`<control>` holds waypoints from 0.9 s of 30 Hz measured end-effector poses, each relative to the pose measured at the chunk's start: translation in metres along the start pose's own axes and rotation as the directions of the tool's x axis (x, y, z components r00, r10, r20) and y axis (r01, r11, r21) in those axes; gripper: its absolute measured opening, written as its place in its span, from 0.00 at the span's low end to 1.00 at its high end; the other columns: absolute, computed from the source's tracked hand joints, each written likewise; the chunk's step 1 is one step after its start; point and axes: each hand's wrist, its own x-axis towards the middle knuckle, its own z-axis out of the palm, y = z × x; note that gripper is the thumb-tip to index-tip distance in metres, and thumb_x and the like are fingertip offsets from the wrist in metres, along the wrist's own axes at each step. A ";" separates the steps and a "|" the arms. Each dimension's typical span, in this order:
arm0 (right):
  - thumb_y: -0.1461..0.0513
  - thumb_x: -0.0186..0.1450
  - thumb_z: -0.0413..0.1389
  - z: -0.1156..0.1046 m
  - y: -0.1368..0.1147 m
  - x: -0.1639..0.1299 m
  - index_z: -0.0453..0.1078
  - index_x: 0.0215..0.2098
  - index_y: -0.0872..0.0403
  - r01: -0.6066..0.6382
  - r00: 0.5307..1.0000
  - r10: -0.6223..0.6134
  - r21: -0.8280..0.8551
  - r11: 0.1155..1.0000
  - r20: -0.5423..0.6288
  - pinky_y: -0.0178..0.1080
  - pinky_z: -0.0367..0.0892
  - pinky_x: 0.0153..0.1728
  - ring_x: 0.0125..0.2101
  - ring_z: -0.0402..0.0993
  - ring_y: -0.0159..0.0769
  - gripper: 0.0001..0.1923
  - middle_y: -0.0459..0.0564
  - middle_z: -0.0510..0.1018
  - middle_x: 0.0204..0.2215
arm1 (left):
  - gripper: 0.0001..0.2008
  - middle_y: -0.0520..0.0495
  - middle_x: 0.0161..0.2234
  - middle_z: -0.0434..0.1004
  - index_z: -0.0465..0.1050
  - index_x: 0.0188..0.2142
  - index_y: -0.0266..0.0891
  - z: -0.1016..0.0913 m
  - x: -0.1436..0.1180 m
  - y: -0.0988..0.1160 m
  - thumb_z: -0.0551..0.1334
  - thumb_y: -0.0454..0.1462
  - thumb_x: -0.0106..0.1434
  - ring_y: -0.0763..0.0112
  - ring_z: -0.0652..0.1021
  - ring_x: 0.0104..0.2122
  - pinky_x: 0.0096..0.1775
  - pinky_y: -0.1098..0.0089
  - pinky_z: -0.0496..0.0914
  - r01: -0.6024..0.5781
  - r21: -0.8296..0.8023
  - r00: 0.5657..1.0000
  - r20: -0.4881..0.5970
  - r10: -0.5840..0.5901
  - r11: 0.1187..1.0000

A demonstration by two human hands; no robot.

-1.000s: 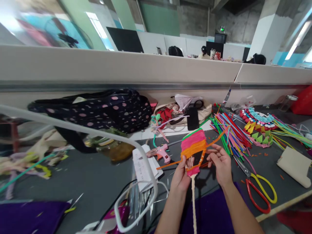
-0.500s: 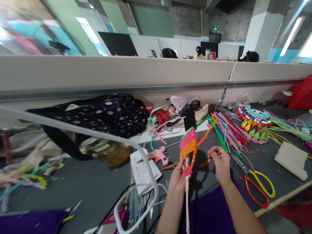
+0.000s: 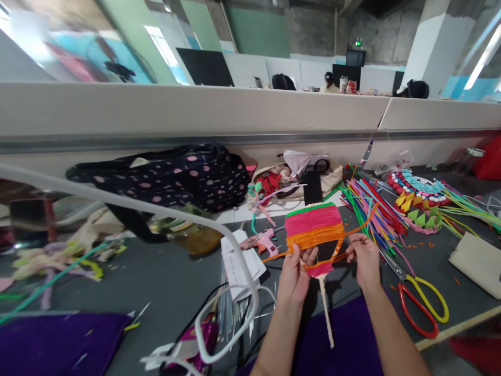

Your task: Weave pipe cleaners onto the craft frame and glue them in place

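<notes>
Head camera looks forward and down, close over a seemingly cluttered table (image 3: 156,282).

both hands (image 3: 294,274) (image 3: 363,260) raised, grips closed

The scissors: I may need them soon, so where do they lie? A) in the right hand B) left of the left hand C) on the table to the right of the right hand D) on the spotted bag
C: the scissors, red and yellow handled, lie on the table right of the right hand.

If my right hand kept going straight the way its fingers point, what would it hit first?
Probably the woven fan, which the right hand already touches by an orange strand. Beyond that lies the phone, though depth is unclear.
</notes>
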 end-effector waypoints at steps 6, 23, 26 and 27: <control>0.61 0.52 0.62 -0.002 -0.006 0.000 0.71 0.38 0.54 0.004 0.998 -0.007 0.048 0.999 0.066 0.32 0.66 0.29 0.29 0.72 0.30 0.15 0.45 0.77 0.30 | 0.08 0.48 0.33 0.80 0.73 0.36 0.38 0.002 -0.006 -0.004 0.66 0.37 0.56 0.70 0.80 0.32 0.44 0.62 0.74 -0.096 0.040 0.990 0.103 0.092 0.995; 0.58 0.48 0.67 -0.007 -0.005 0.005 0.72 0.33 0.54 -0.028 0.999 0.030 0.084 0.996 -0.023 0.31 0.66 0.25 0.24 0.70 0.28 0.16 0.43 0.76 0.26 | 0.15 0.45 0.34 0.79 0.76 0.34 0.36 0.005 -0.013 -0.001 0.63 0.46 0.57 0.68 0.78 0.32 0.36 0.68 0.72 -0.211 0.191 0.973 0.138 0.186 0.959; 0.58 0.48 0.67 -0.008 -0.005 0.006 0.72 0.33 0.54 -0.026 0.999 0.029 0.090 0.996 -0.027 0.31 0.66 0.25 0.23 0.70 0.27 0.16 0.43 0.76 0.26 | 0.11 0.46 0.34 0.79 0.77 0.33 0.35 0.005 -0.012 -0.001 0.67 0.41 0.53 0.73 0.76 0.27 0.33 0.73 0.70 -0.236 0.246 0.969 0.128 0.210 0.940; 0.58 0.48 0.67 -0.008 -0.005 0.006 0.72 0.32 0.54 -0.017 0.999 0.019 0.082 0.996 -0.031 0.31 0.65 0.24 0.23 0.69 0.27 0.16 0.43 0.76 0.26 | 0.11 0.47 0.34 0.79 0.77 0.34 0.35 0.005 -0.012 0.000 0.68 0.39 0.52 0.74 0.75 0.27 0.32 0.74 0.69 -0.242 0.252 0.968 0.124 0.217 0.937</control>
